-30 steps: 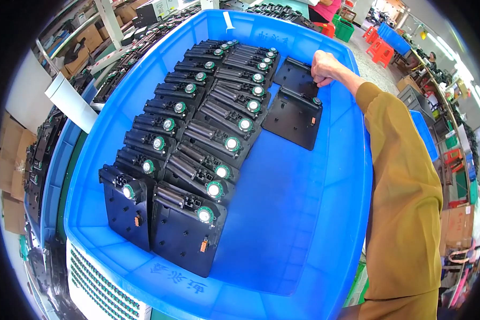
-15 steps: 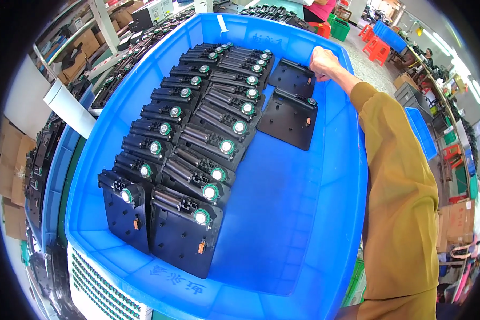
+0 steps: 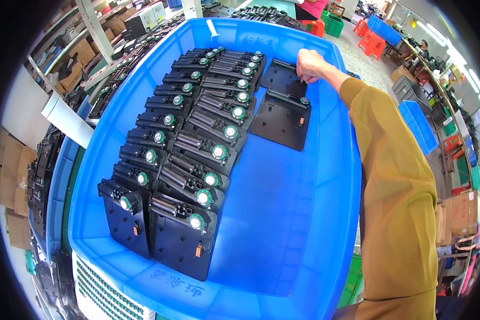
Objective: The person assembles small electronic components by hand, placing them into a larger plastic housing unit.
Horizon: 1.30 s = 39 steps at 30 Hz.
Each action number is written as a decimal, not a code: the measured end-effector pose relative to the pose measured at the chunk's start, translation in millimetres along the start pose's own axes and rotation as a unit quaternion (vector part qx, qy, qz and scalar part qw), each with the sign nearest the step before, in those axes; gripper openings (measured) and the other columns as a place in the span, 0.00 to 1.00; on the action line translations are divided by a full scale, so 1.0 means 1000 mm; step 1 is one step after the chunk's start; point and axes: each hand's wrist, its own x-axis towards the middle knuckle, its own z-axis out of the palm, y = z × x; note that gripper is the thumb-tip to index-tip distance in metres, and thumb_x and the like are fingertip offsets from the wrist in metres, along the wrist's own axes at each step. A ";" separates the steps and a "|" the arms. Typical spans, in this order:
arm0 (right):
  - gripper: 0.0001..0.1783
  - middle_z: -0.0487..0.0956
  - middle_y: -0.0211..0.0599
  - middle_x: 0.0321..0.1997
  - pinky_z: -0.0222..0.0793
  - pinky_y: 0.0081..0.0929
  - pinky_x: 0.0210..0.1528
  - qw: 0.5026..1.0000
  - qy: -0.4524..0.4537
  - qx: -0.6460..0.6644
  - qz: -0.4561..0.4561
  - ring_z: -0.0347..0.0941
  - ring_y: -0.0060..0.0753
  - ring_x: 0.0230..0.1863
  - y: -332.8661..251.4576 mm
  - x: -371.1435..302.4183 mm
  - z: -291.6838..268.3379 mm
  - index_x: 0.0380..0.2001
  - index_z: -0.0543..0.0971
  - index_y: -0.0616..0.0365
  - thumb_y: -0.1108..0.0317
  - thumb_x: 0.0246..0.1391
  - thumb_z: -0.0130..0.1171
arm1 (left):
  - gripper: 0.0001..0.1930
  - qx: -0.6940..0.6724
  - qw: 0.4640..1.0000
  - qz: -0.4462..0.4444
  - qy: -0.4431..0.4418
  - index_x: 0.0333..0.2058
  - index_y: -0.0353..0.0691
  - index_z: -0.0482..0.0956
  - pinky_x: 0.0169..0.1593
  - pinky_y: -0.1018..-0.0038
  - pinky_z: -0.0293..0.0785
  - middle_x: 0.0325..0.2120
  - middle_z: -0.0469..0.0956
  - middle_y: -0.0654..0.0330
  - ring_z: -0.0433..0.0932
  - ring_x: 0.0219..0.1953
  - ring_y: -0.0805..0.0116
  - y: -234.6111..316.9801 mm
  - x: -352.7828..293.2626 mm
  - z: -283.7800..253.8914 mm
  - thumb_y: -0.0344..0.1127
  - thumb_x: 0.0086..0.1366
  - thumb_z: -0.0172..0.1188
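Black plastic panel [image 3: 282,77] lies flat at the upper centre of the frame, inside a large blue tub [image 3: 304,224], its near edge under a second flat panel [image 3: 281,118]. Your right hand [image 3: 310,65], reaching from the right in a mustard sleeve [image 3: 394,192], has fingers curled together, touching its far right corner. Two overlapping rows of panels with green-ringed parts [image 3: 189,160] fill the left.
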 end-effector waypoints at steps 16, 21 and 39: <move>0.04 0.82 0.40 0.22 0.80 0.30 0.22 0.992 0.041 -0.108 -0.053 0.82 0.36 0.22 -0.007 -0.021 -0.001 0.19 0.82 0.62 0.81 0.37 0.66 | 0.26 -0.002 1.000 -0.006 -0.005 0.49 0.41 0.81 0.50 0.46 0.68 0.53 0.75 0.41 0.71 0.49 0.37 0.001 0.003 -0.002 0.50 0.55 0.67; 0.05 0.82 0.38 0.21 0.78 0.30 0.20 0.997 0.032 -0.071 -0.017 0.81 0.34 0.21 -0.003 -0.014 0.000 0.19 0.83 0.60 0.81 0.38 0.65 | 0.26 -0.002 1.000 -0.011 -0.002 0.49 0.40 0.81 0.51 0.46 0.68 0.53 0.75 0.42 0.71 0.49 0.37 0.002 0.003 -0.002 0.50 0.55 0.67; 0.07 0.81 0.38 0.19 0.79 0.35 0.20 0.996 0.043 -0.066 -0.039 0.81 0.34 0.21 0.026 0.025 0.003 0.15 0.82 0.57 0.80 0.32 0.71 | 0.26 -0.012 1.000 -0.004 -0.006 0.48 0.39 0.82 0.53 0.45 0.67 0.54 0.75 0.42 0.70 0.51 0.36 -0.003 0.000 -0.001 0.50 0.54 0.68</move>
